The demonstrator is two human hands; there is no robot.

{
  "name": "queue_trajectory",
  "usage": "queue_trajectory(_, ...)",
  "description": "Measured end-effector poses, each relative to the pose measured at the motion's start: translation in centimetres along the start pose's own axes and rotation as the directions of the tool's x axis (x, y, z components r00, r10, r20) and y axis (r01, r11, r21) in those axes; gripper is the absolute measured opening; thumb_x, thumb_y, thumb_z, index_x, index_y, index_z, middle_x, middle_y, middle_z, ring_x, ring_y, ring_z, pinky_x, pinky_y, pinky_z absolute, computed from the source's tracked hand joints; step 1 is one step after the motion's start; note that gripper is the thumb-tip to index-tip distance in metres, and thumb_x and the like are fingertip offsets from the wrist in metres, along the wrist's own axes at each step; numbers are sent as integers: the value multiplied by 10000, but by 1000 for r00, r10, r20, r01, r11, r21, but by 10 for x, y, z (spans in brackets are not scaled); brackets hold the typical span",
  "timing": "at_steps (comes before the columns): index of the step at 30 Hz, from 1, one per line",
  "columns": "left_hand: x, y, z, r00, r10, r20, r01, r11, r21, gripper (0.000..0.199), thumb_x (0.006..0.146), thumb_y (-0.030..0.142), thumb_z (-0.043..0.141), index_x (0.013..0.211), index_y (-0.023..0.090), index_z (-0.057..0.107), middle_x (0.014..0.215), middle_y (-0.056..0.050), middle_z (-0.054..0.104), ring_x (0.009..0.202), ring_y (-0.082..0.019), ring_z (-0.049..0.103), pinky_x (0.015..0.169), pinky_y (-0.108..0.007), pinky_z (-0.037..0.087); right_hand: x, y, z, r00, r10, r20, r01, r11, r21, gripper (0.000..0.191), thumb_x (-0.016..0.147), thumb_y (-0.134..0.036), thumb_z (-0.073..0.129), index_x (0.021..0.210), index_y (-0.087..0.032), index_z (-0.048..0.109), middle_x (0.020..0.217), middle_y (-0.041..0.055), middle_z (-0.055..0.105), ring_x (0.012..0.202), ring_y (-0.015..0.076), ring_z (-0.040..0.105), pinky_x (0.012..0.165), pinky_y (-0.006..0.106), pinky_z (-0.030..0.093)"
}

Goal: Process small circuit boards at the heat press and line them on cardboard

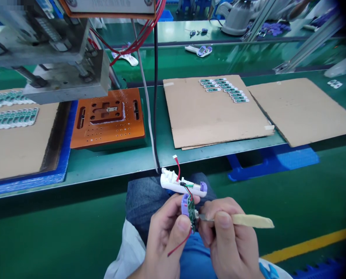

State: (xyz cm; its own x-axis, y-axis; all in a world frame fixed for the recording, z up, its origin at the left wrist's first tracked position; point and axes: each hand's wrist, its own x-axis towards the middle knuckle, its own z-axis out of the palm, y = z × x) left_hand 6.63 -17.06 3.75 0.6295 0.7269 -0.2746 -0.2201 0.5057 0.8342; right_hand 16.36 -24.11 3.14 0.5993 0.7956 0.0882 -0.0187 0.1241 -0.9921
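My left hand (169, 228) is closed on a small green circuit board (191, 213) with a purple plastic part (185, 204) along one side. A white handheld device shell (175, 185) lies just beyond the fingers, joined to the board by thin wires. From the shell a red lead (178, 168) rises to a white plug. Another red wire (180, 246) hangs below the board. My right hand (229, 232) grips a thin metal-tipped tool (252, 221) with a pale yellow handle. Its tip points at a small white connector (196, 214) on the board; whether they touch, I cannot tell.
An orange fixture plate (111, 137) sits on the bench under a metal press head (71, 85). Cardboard sheets (196, 120) carry rows of small boards (236, 95). Cables (156, 97) hang down to the bench edge. A grey kettle (236, 17) stands behind.
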Motion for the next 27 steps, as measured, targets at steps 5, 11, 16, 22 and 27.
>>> queue_trajectory(5,0,2,0,1000,-22,-15,22,1000,-4,415,918,474,616,1165,158,720,1076,-120,725,941,-233,658,822,-301,525,2,-1,2,1000,15,-6,-15,998,67,261,1082,-292,346,912,-230,535,628,-42,451,506,91,423,465,227,346)
queue_trajectory(11,2,3,3,1000,-25,-20,24,998,-53,393,899,475,643,1140,177,730,1038,-106,737,909,-216,662,820,-296,527,4,-5,2,999,34,9,-35,996,85,278,1083,-312,334,890,-239,520,596,-48,424,510,99,410,468,224,344)
queue_trajectory(16,0,1,2,1000,-27,-14,26,999,-38,386,902,471,642,1154,191,726,1078,-108,734,934,-217,663,827,-290,526,4,-5,1,997,73,19,-75,992,97,303,1083,-312,337,849,-230,512,598,-49,409,512,95,395,469,216,334)
queue_trajectory(22,1,2,3,1000,-25,-15,24,999,-47,352,896,457,657,1133,209,733,1104,-101,732,961,-215,666,859,-292,523,5,-6,-1,993,113,42,-117,986,115,318,1083,-297,335,823,-220,501,624,-53,393,494,81,346,434,193,296)
queue_trajectory(27,1,3,4,999,-32,-10,32,999,-40,337,898,446,657,1119,205,737,1122,-107,722,981,-222,666,892,-311,526,8,-9,-5,987,134,90,-137,990,29,286,1070,-293,382,826,-215,510,657,-48,401,501,78,358,436,191,322)
